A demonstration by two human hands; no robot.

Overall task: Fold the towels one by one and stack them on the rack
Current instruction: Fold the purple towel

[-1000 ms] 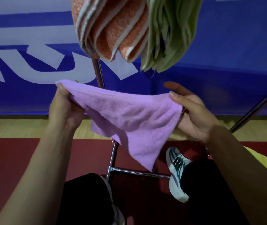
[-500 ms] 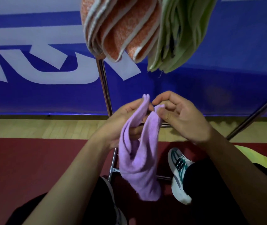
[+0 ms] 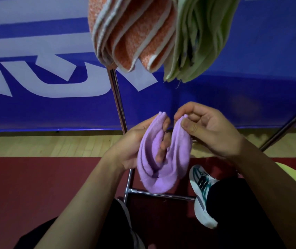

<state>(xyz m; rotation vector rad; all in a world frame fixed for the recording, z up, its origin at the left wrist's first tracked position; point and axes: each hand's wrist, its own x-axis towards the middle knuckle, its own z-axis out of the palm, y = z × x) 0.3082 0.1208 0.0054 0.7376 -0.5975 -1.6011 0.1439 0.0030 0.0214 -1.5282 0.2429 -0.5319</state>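
Observation:
A small purple towel (image 3: 163,169) hangs doubled in a U between my two hands. My left hand (image 3: 134,146) pinches its left top edge, with fingers tucked into the fold. My right hand (image 3: 208,130) pinches the right top edge between thumb and forefinger. The two edges sit a few centimetres apart. Above, folded orange-and-white towels (image 3: 134,33) and folded pale green towels (image 3: 203,38) hang over the rack's top. The metal rack's upright post (image 3: 118,101) runs down behind the purple towel to a lower crossbar (image 3: 163,194).
A blue banner with white letters (image 3: 44,78) stands behind the rack. A slanted rack leg (image 3: 287,126) crosses at the right. Below are wooden flooring, a red mat (image 3: 35,186), my shoe (image 3: 201,191) and a yellow-green cloth (image 3: 294,177) at the right edge.
The towel was spread wide between my hands; I brought them together and folded it in half. Since half a second ago the two pinched edges have parted slightly.

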